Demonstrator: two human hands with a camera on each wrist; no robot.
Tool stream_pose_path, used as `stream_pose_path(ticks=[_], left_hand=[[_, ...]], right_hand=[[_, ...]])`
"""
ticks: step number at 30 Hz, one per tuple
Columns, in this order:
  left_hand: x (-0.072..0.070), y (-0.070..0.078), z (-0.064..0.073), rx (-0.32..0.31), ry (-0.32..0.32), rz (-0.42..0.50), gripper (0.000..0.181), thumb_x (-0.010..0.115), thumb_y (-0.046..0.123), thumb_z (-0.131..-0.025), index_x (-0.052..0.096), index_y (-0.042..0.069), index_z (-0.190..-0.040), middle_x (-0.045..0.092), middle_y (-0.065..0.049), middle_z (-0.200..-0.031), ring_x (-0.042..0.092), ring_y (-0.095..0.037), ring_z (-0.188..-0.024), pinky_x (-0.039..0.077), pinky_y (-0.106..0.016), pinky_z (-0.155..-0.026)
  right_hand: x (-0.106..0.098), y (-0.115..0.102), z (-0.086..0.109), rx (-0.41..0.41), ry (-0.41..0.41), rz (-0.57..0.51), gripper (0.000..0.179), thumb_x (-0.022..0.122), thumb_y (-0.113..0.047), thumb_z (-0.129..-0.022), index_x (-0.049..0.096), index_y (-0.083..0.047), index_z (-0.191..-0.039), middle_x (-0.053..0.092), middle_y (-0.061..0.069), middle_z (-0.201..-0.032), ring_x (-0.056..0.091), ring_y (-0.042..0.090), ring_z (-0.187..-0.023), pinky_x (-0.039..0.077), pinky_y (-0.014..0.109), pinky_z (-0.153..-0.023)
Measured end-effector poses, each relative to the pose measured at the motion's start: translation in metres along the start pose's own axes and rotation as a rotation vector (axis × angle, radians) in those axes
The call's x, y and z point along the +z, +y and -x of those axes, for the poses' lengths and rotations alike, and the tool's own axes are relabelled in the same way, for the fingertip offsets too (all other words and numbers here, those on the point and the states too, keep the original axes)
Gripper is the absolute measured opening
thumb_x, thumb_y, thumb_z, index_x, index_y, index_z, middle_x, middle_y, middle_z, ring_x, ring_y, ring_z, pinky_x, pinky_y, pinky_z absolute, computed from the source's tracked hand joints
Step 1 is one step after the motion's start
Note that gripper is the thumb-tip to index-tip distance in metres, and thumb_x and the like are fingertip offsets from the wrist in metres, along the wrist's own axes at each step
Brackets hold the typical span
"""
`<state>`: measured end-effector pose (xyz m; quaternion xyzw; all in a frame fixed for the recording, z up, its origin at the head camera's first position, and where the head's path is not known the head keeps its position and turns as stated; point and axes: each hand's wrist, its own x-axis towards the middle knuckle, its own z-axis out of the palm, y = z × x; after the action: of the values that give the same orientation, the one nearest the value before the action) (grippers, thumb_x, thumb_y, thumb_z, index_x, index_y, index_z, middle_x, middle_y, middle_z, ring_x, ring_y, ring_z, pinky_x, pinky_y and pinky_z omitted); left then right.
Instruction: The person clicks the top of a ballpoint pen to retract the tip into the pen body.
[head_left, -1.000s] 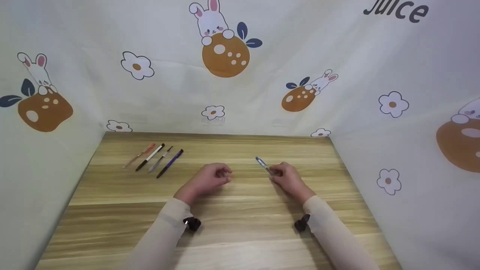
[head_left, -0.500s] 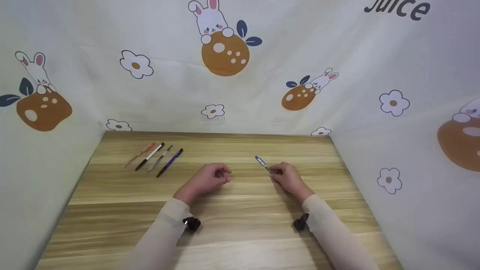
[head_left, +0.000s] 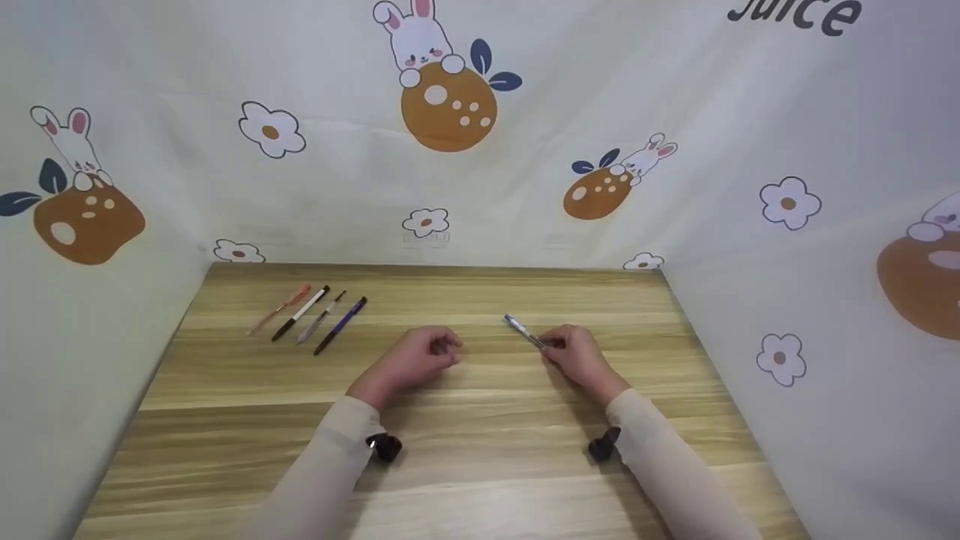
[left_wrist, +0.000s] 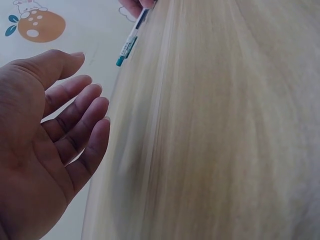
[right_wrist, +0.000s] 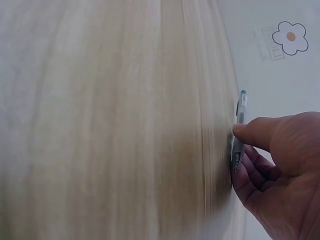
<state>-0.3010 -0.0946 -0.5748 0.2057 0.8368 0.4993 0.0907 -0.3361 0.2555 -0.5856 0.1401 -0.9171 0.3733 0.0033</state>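
Observation:
In the head view my right hand (head_left: pixel 579 356) pinches a clear-barrelled pen (head_left: pixel 523 330) with a blue-green end, low over the wooden table. The right wrist view shows thumb and fingers around the lower barrel of the pen (right_wrist: pixel 240 122), its writing tip pointing down past the fingers. My left hand (head_left: pixel 420 356) holds nothing and hovers left of the pen, fingers loosely curled. In the left wrist view the left hand's palm (left_wrist: pixel 30 165) faces sideways, with the pen (left_wrist: pixel 130 42) beyond the fingertips.
At the table's back left lie several pens side by side: an orange pen (head_left: pixel 281 307), a white-and-black pen (head_left: pixel 300 313), a clear pen (head_left: pixel 321 319) and a purple pen (head_left: pixel 340 325). A patterned cloth (head_left: pixel 337 180) walls the wooden table (head_left: pixel 480 450) at the back and sides.
The pen in my right hand has turned slightly, its blue-green end swinging to the left. The left hand and the row of pens have stayed in place.

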Motion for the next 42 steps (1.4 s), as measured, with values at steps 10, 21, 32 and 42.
stream_pose_path(ticks=[10,21,32,42], left_hand=[[0.0,-0.002,-0.002,-0.028,0.035,0.029,0.02,0.076,0.013,-0.104,0.077,0.005,-0.121,0.075,0.0,-0.105,0.067,-0.017,-0.098,0.057,-0.037,-0.088],[0.003,-0.001,-0.01,-0.05,0.161,0.072,0.022,0.075,0.007,-0.104,0.074,0.0,-0.125,0.074,-0.002,-0.104,0.068,-0.018,-0.098,0.057,-0.038,-0.091],[0.005,0.008,-0.015,-0.038,0.199,0.137,0.03,0.077,0.01,-0.103,0.071,0.002,-0.132,0.072,-0.009,-0.118,0.07,-0.023,-0.105,0.06,-0.041,-0.092],[0.005,0.01,-0.019,-0.014,0.197,0.203,0.027,0.08,0.014,-0.103,0.075,0.001,-0.126,0.076,-0.005,-0.11,0.07,-0.021,-0.1,0.057,-0.031,-0.085]], right_hand=[[-0.005,-0.022,0.0,-0.044,-0.005,0.004,0.019,0.082,0.003,-0.094,0.086,-0.004,-0.111,0.076,0.004,-0.099,0.067,0.018,-0.094,0.057,0.037,-0.086],[-0.004,-0.046,0.002,-0.102,-0.028,-0.002,0.02,0.079,0.008,-0.094,0.085,-0.002,-0.11,0.076,0.01,-0.098,0.065,0.017,-0.088,0.055,0.031,-0.079],[0.0,-0.074,0.007,-0.213,-0.092,0.031,0.021,0.079,0.009,-0.093,0.085,-0.002,-0.109,0.071,0.002,-0.091,0.063,0.014,-0.085,0.055,0.028,-0.076],[0.001,-0.085,0.008,-0.251,-0.137,0.041,0.019,0.079,0.007,-0.095,0.085,-0.002,-0.111,0.073,0.006,-0.095,0.065,0.015,-0.086,0.055,0.027,-0.076]])
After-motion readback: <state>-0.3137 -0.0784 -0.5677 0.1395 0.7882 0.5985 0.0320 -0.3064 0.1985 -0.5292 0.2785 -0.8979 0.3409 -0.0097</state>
